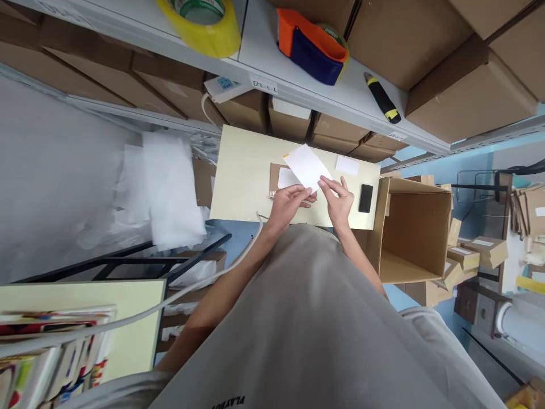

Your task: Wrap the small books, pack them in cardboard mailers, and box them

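Observation:
A white label sheet (pixel 308 166) with a small orange mark at one corner is tilted above the pale table. My left hand (pixel 288 205) pinches its lower edge between thumb and fingers. At the lower right corner of the same sheet, my right hand (pixel 339 203) grips with thumb and forefinger, its other fingers raised. Partly hidden beneath the sheet lies a flat brown cardboard package (pixel 274 177) with a white paper (pixel 286 178) on it. A white slip (pixel 347 165) and a black phone (pixel 365 198) rest on the table to the right.
An open cardboard box (pixel 415 227) stands right of the table (pixel 242 170). The shelf above holds a yellow tape roll (pixel 213 34), an orange-and-blue tape dispenser (pixel 313 48) and a utility knife (pixel 382 97). A white cable (pixel 213 278) crosses at left, above several books (pixel 63 363).

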A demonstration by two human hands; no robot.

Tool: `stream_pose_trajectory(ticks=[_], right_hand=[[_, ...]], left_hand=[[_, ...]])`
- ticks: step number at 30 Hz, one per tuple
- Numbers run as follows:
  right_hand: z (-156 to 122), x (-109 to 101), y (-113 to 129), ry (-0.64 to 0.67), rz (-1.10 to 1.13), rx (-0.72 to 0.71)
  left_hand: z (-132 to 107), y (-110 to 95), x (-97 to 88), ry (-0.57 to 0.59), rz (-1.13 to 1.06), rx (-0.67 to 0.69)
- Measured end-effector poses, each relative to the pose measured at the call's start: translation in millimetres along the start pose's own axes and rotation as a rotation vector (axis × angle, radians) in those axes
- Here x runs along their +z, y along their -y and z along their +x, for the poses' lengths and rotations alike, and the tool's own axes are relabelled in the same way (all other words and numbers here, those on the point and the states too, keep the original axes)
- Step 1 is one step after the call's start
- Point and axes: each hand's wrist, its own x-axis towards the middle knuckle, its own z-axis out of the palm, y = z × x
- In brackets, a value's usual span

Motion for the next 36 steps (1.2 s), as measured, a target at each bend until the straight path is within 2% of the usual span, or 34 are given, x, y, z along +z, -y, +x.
stream_pose_trajectory(ticks=[2,7,13,19,25,31,36], right_hand=[[-4,2,9,0.04,0.009,0.012],[-15,-1,31,0.226,0.061,0.053],[-24,-4,48,0.241,0.106,0.085],[-27,-2,60,0.263,0.067,0.053],[-27,1,62,0.265,0.07,0.064],[-28,7,64,0.298,0.182,0.121],[-30,18,59,0.366,0.264,0.207]], left_hand=[[0,-7,-2.3,-0.007,0.049,0.053],[3,-27,-20.0,0.15,0.174,0.115],[-10,-43,-32.8,0.192,0.135,0.123],[-18,-47,-36.3,0.118,0.093,0.129],[-20,-45,-38.7,0.076,0.101,0.135],[-27,-50,-38.1,0.138,0.128,0.301],[-31,-54,-39.0,0.127,0.181,0.421]])
